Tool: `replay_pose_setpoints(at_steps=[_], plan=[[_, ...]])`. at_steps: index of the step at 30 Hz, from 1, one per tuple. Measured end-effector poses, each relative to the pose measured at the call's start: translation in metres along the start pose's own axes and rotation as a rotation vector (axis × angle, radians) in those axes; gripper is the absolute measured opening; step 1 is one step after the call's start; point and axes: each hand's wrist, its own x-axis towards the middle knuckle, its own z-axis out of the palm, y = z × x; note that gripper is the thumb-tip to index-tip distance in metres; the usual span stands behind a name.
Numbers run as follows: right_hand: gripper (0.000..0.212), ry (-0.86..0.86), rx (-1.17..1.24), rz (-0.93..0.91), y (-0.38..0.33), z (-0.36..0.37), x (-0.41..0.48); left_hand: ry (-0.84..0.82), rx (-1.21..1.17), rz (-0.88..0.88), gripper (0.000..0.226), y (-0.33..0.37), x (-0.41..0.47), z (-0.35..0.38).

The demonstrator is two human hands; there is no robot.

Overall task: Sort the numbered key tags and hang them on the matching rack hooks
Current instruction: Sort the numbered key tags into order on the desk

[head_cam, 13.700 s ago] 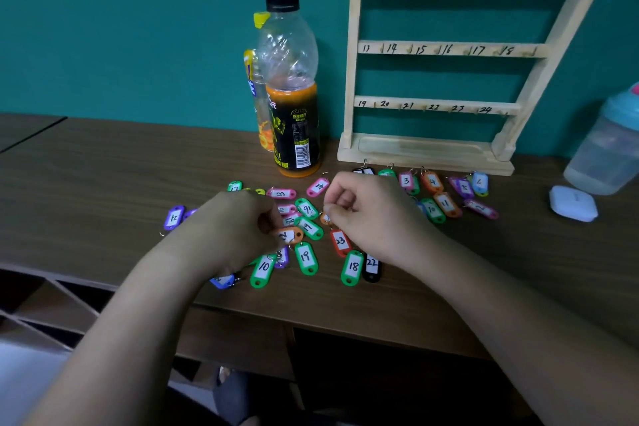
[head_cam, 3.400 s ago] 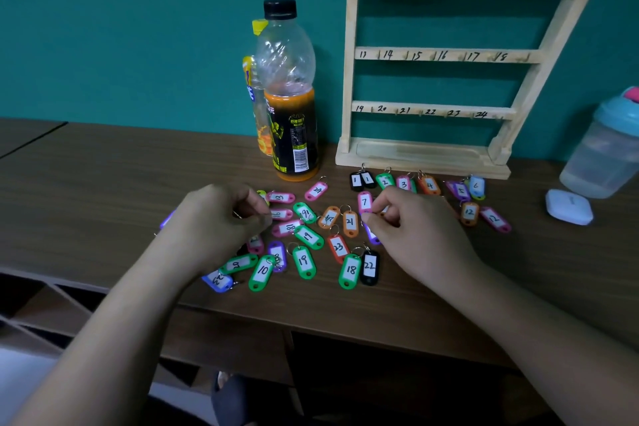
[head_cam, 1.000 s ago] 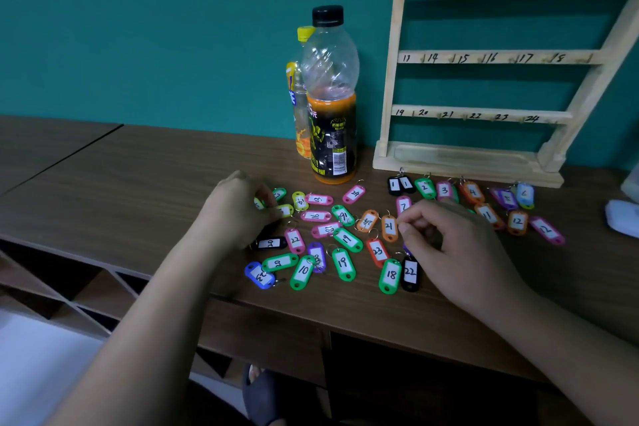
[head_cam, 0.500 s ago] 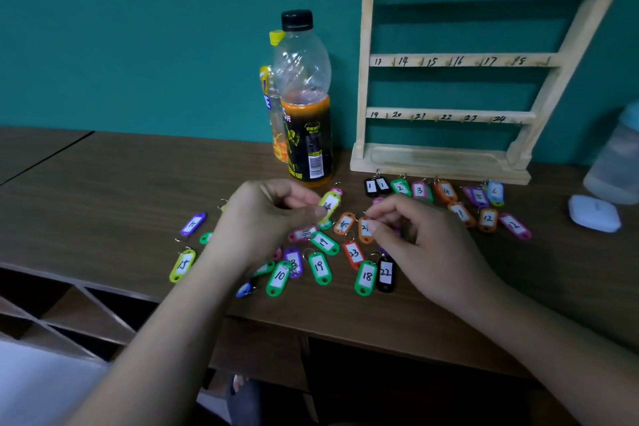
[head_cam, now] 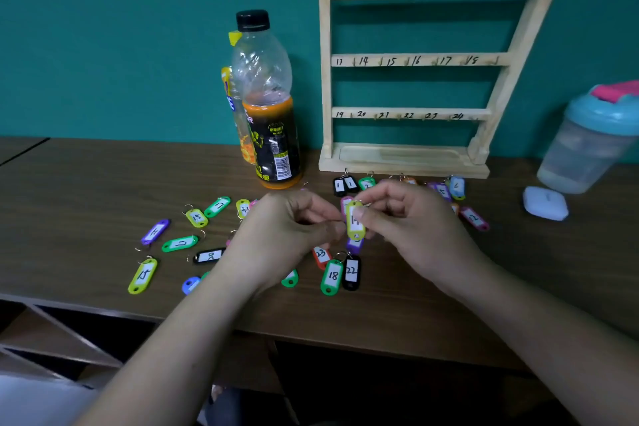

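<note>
Your dark wood-grain surface (head_cam: 86, 183) carries loose key tags (head_cam: 179, 243) all around your hands. Out past your left hand (head_cam: 283, 235) lie a purple tag (head_cam: 154, 232), several green and yellow-green ones and a black tag (head_cam: 210, 256). Nearer you than both hands, a green tag marked 18 (head_cam: 332, 277) lies beside a black tag marked 22 (head_cam: 351, 271). Beyond your right hand (head_cam: 408, 228) stands the wooden rack (head_cam: 403, 157), with more tags along its base. Beyond your left hand stands a black-capped bottle (head_cam: 273, 135). Well right of your right hand sit a shaker cup (head_cam: 584, 149) and a white case (head_cam: 545, 202)
</note>
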Motion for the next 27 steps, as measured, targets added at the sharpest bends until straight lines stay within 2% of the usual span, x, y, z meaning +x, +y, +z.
replay_pose_setpoints(at_steps=[3, 7, 13, 21, 27], plan=[[0.007, 0.014, -0.159, 0.055, 0.007, -0.015, 0.004, 0.043, 0.070, -0.013, 0.002, -0.006, 0.005, -0.005], [0.008, 0.038, -0.362, 0.099, 0.018, -0.020, 0.005, 0.155, 0.247, -0.022, 0.009, -0.020, 0.014, -0.021], [0.007, 0.076, -0.552, 0.025, 0.018, -0.012, 0.000, 0.338, 0.400, -0.081, 0.017, -0.038, 0.026, -0.051], [0.007, 0.096, -0.630, 0.001, 0.021, -0.009, 0.002, 0.418, 0.508, -0.116, 0.013, -0.053, 0.034, -0.070], [0.009, 0.000, -0.678, 0.023, 0.016, -0.023, 0.000, 0.406, 0.546, -0.123, 0.006, -0.064, 0.037, -0.080]])
